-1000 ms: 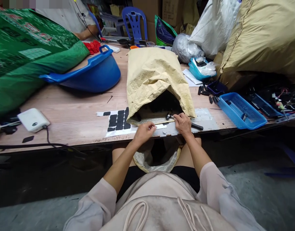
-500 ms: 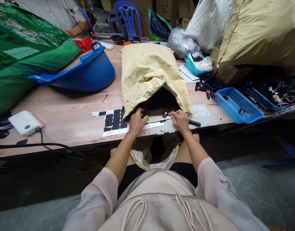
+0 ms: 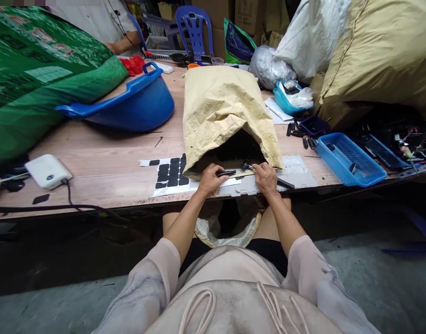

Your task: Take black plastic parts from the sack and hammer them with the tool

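Observation:
My left hand (image 3: 210,179) is closed on a small, long black plastic piece (image 3: 227,173), which points right from its fingertips. In my right hand (image 3: 266,178) is a small hammer (image 3: 285,184); its metal head shows left of the fingers and its black handle sticks out to the right. Both hands are at the open mouth of a tan sack (image 3: 230,95) lying on the table. Dark contents inside the sack are too shaded to make out. Beside my left hand lies a white sheet with black rounded stickers (image 3: 173,172). A grey board (image 3: 298,170) lies under the right hand.
A tilted blue basin (image 3: 129,106) and a green sack (image 3: 60,88) stand at left, near a white box with a cable (image 3: 48,170). Rightward are a blue basket (image 3: 352,160), black parts and stuffed sacks. Another open sack (image 3: 245,234) sits between my legs. A person's arm (image 3: 124,42) shows behind.
My left hand has drawn back from the sack's mouth with the black piece now showing in its fingers. My right hand keeps the hammer. The whole view has shifted slightly.

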Tool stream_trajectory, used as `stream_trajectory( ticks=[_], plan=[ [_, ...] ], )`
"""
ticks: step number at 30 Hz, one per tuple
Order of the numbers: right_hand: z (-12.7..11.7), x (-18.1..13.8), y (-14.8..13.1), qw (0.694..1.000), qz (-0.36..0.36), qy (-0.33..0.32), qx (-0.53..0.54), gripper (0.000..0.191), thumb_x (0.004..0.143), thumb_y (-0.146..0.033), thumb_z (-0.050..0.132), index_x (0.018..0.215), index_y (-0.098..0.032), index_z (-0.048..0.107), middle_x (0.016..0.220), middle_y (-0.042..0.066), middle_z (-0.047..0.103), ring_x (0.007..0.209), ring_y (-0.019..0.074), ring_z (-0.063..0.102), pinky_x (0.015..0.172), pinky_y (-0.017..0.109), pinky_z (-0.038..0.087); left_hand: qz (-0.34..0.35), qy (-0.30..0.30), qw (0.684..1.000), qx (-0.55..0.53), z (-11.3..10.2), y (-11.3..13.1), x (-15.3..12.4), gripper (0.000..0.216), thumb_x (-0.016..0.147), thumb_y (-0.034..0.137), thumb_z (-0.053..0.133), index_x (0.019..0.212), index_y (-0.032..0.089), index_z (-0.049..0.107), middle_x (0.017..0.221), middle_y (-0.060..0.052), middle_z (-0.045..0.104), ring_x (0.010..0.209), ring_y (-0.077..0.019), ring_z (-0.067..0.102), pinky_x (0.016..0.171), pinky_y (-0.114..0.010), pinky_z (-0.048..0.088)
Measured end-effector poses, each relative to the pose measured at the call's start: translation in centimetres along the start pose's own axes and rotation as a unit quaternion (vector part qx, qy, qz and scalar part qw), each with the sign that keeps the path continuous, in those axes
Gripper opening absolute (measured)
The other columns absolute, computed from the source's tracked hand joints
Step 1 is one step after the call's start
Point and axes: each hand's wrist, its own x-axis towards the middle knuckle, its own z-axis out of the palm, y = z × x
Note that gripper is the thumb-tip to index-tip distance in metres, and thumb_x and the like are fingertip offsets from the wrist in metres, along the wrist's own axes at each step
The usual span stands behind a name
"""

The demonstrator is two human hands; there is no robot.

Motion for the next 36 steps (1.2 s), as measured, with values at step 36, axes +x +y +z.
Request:
stream_trajectory(
  ticks=[36],
  plan=[
    [-1.4, -1.0, -4.6, 0.984, -0.098, 0.016, 0.146, 0.033, 0.109, -0.029, 0.045, 0.124, -0.026, 0.075, 0.101, 0.006, 0.070, 0.096, 0.0187, 0.067, 0.084, 0.026, 0.053, -0.019, 0.000, 0.999, -0.043, 1.4, -0.3, 0.5, 0.012, 0.077, 0.024, 0.081, 0.088, 0.020, 0.081, 0.084, -0.002, 0.066, 0.079, -0.0169, 0.061, 0.073, -0.029, 0.046]
  ],
)
